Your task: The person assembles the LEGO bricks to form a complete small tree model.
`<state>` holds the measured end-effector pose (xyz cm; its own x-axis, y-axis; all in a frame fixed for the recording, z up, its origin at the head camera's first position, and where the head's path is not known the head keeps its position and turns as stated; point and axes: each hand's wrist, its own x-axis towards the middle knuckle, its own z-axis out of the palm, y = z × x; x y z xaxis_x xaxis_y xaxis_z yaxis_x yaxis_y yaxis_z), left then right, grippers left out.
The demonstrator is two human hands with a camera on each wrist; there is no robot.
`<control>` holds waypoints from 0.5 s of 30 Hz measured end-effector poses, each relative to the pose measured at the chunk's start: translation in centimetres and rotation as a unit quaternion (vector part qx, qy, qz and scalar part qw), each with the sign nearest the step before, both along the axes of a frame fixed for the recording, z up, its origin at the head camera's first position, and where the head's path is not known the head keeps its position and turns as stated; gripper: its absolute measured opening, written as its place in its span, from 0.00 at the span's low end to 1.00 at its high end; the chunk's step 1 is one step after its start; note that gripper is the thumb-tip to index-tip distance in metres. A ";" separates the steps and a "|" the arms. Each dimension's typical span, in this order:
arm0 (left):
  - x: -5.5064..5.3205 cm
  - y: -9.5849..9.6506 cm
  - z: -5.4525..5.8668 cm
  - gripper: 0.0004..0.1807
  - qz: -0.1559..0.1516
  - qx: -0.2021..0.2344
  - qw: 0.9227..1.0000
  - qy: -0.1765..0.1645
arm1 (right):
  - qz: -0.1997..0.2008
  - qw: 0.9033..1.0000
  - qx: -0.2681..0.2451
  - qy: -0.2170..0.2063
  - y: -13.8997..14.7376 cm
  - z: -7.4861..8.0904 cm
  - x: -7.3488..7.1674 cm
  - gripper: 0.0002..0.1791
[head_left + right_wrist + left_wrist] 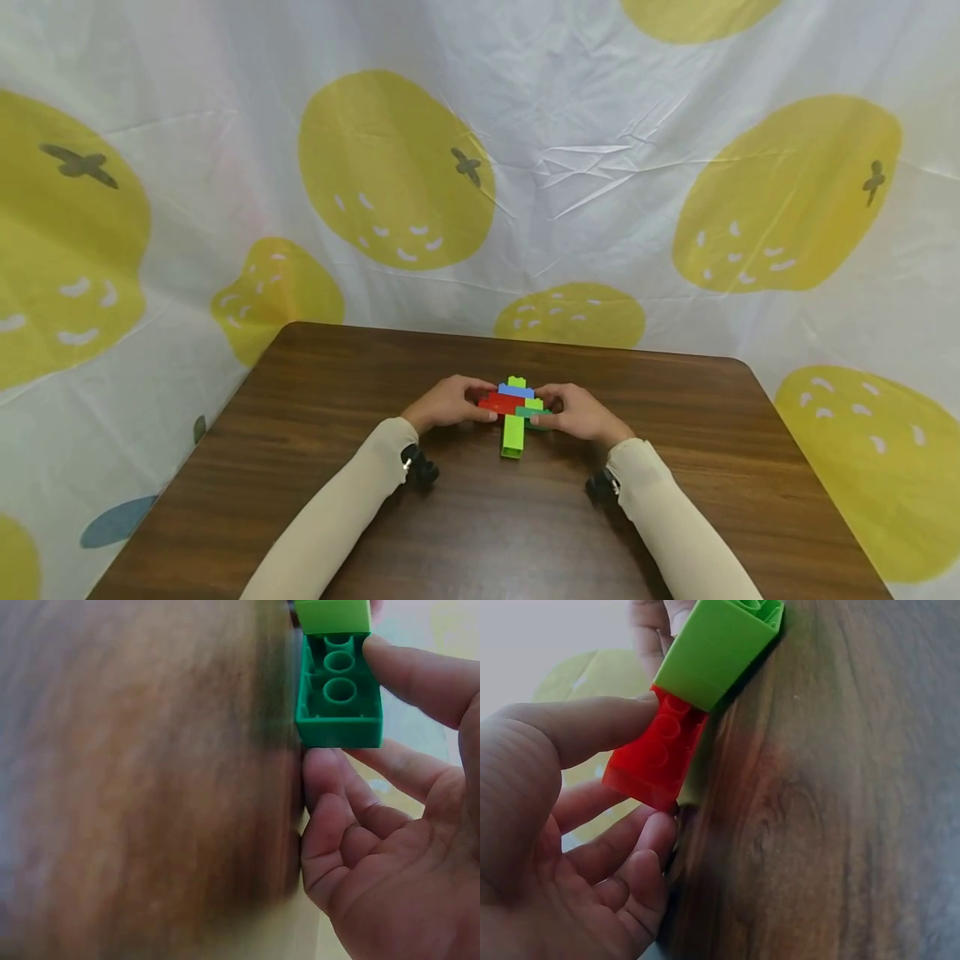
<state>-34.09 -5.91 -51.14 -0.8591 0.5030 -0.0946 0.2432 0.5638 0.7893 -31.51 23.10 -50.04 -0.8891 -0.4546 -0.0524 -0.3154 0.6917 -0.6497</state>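
Observation:
A small build of joined toy building blocks lies low over the table between both hands in the head view. My left hand (450,402) grips its left side, the thumb along a red block (656,754) whose hollow underside faces the wrist camera. From the other side my right hand (581,414) holds a dark green block (340,712), thumb near its upper edge and fingers behind. A lime green column (513,437) sticks out toward the person. Behind the red part sits a blue block (516,391), with another lime block (517,381) beyond it.
The build is over a dark brown wooden table (315,475) with rounded far corners. A white curtain (585,183) printed with yellow fruit hangs behind and beside it. Black wrist cameras are strapped at the left wrist (420,467) and right wrist (602,487).

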 end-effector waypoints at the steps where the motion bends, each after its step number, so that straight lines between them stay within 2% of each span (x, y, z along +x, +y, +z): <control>1: 0.0 0.0 0.0 0.35 0.002 -0.003 1.000 -0.001 | 0.000 1.000 0.003 -0.001 0.0 0.0 0.0 0.34; 6: 0.0 0.1 -0.2 0.34 0.006 -0.018 1.000 -0.001 | 0.001 1.000 0.009 -0.003 -0.1 0.0 -0.1 0.33; 15: 0.1 0.0 -0.2 0.33 0.005 -0.019 1.000 0.004 | -0.001 1.000 0.001 -0.006 0.1 0.0 -0.1 0.33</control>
